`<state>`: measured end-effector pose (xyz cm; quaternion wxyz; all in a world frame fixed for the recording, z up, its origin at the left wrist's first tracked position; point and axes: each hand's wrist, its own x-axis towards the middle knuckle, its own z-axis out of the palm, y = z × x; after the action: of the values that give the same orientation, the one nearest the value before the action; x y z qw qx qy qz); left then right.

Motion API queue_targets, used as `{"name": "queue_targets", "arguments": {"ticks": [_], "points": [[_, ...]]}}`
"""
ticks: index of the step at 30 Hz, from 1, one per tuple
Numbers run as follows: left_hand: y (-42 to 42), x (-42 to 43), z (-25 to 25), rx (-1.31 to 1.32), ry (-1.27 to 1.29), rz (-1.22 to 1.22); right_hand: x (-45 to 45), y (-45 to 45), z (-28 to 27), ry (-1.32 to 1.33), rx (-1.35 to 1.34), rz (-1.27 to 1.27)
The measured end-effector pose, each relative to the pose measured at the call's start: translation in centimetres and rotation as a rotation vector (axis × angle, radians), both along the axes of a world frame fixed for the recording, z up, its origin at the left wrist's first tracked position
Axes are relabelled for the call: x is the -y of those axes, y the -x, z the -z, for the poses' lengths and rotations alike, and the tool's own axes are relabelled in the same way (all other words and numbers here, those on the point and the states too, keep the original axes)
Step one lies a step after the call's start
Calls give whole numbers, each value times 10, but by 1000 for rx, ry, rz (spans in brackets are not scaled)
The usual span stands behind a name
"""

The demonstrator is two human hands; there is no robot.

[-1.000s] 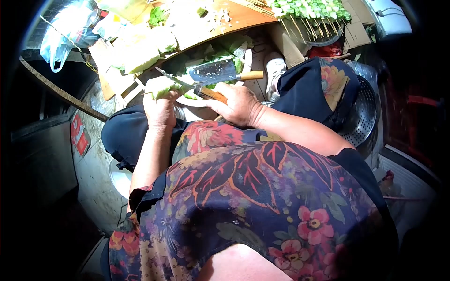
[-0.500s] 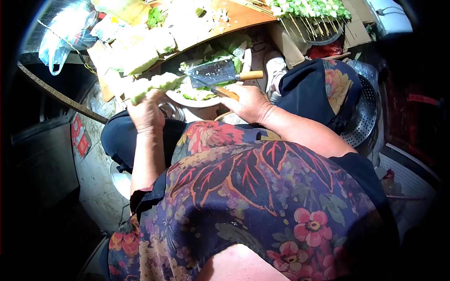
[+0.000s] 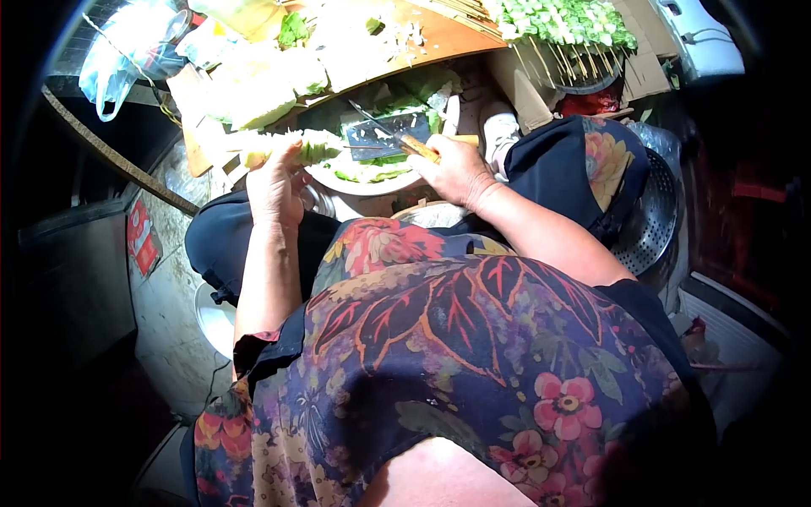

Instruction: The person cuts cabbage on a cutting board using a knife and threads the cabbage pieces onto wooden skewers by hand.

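A loose top [image 3: 473,372] in dark purple is worn, printed with pink flowers [image 3: 566,406], muted green leaves [image 3: 604,376] and large dark leaves [image 3: 456,313] outlined in orange and veined in red. The neckline [image 3: 439,439] is rounded. Both sleeves are ended above the wrists, the left one by a dark cuff [image 3: 274,348]. The dark trousers [image 3: 541,160] are marked at the right knee by a yellow-and-pink flower [image 3: 606,160].

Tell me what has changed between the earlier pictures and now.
The right hand has drawn the knife away to the right; its blade, first up against the greens in the left hand, now points up over the cleaver. The left hand has shifted a little left, and a thin stick now shows from the greens. Neither hand has let go. The cleaver still lies across the bowl.
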<state>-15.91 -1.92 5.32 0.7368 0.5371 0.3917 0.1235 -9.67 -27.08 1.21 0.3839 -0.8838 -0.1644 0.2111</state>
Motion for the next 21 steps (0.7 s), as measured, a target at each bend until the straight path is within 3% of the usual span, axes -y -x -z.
{"name": "queue_targets", "arguments": {"ticks": [2,4,8,11,15,17,19,21], "points": [[0,-5,3,-38,37,47,3,-11,8,124,-52,-25],[-1,-6,4,-55,56,69,2,-17,23,339,230,-370],[-5,1,5,-96,80,73,-14,-21,28,340,-12,-151],[-7,1,11,-129,110,86,-18,-26,61,249,-88,-34],[-10,9,14,-162,93,95,-21,-25,40,69,9,-57],[-13,13,15,-172,114,136,-26,-20,15,-200,-190,-171],[-17,21,17,-133,112,94,-28,-11,11,-254,-236,-226],[-20,26,13,-106,149,121,-23,-3,8,-243,-73,-234]]}}
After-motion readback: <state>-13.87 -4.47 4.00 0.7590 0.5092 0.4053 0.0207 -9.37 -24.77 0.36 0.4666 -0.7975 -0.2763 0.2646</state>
